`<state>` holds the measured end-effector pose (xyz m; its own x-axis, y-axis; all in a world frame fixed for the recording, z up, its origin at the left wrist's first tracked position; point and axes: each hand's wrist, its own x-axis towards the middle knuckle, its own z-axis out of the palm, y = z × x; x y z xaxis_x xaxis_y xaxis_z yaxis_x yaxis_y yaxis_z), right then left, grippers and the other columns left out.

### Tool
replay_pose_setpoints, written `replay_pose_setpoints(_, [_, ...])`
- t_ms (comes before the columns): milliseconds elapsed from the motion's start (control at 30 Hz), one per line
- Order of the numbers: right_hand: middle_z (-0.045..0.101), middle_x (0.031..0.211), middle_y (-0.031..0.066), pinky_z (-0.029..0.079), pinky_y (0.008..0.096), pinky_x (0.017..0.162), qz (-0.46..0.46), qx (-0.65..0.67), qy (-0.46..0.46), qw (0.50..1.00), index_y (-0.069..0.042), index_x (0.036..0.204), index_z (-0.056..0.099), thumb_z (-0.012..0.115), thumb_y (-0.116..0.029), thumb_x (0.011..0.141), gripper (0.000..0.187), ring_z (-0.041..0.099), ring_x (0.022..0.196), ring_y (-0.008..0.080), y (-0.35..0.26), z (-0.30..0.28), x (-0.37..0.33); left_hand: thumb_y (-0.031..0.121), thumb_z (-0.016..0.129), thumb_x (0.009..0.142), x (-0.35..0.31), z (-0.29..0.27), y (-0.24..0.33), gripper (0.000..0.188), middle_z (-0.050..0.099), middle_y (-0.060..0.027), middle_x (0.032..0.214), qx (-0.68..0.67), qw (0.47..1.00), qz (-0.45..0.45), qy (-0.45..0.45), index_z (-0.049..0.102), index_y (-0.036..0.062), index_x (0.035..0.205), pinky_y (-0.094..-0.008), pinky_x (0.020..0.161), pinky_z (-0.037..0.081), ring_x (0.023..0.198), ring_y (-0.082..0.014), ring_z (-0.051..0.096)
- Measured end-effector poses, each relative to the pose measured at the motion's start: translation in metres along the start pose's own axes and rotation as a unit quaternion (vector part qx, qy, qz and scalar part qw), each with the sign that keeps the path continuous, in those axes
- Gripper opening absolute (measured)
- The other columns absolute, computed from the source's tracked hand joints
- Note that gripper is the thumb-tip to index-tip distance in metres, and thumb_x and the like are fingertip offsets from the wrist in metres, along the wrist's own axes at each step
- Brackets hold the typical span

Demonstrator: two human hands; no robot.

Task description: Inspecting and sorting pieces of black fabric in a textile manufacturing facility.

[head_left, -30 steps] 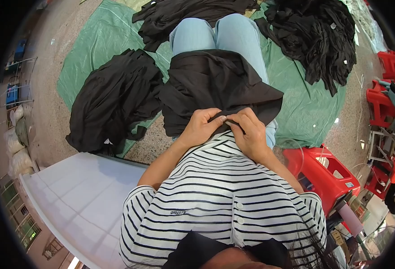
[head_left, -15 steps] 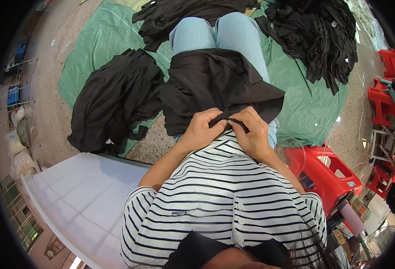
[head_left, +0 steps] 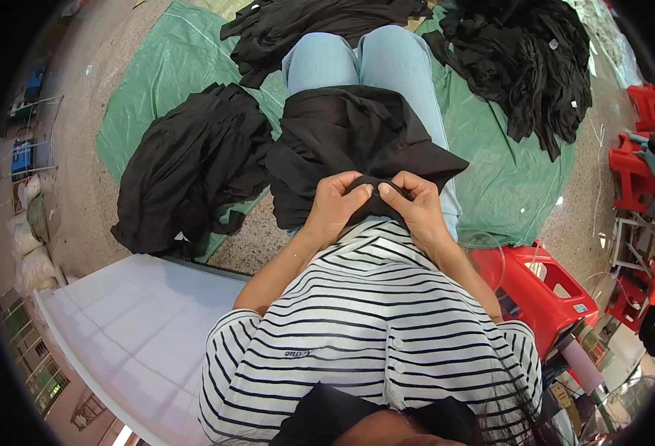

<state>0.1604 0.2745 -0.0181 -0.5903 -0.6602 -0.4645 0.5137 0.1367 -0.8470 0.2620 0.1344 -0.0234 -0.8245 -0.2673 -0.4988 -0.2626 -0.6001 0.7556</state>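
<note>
Across my lap lies a black garment (head_left: 350, 130), spread in loose folds over my light blue jeans. My left hand (head_left: 338, 201) pinches its near edge between thumb and curled fingers. Close beside it, my right hand (head_left: 418, 202) pinches the same edge, the two thumbs almost touching. A narrow fold of the black cloth shows between and below the thumbs. The fingertips under the cloth are hidden.
Piles of black garments lie on a green tarp (head_left: 152, 78): one heap (head_left: 193, 167) at left, another (head_left: 524, 67) at far right, more beyond my knees. A white board (head_left: 156, 312) stands at lower left. A red plastic stool (head_left: 539, 286) is close on my right.
Both hands have shifted slightly away from my body and turned the edge of the cloth up. The thumbs now point more upward, and more of the fold shows beneath them.
</note>
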Motion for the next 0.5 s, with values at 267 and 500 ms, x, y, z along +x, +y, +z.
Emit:
replay_pose_setpoints(267, [0.055, 0.098, 0.0072, 0.047, 0.0344, 0.077, -0.213, -0.395, 0.011, 0.894, -0.007, 0.134, 0.047, 0.078, -0.008, 0.067, 0.074, 0.058, 0.085, 0.0269, -0.042, 0.007, -0.007, 0.007, 0.065, 0.089, 0.001, -0.002, 0.016, 0.011, 0.063, 0.0003, 0.089, 0.058, 0.996, 0.051, -0.04, 0.066, -0.0016, 0.095, -0.02, 0.069, 0.046, 0.077, -0.0043, 0.055])
replay_pose_setpoints(500, [0.052, 0.058, 0.0075, 0.038, 0.0422, 0.049, -0.404, -0.603, 0.03, 0.687, -0.007, 0.062, 0.054, 0.066, -0.019, 0.067, 0.017, 0.052, 0.052, 0.0305, -0.141, -0.124, -0.104, 0.045, 0.086, 0.054, -0.016, -0.015, 0.065, 0.104, 0.045, -0.0119, 0.14, 0.615, 0.726, 0.295, -0.091, 0.041, 0.0123, 0.142, -0.0635, 0.113, 0.011, 0.133, -0.031, 0.041])
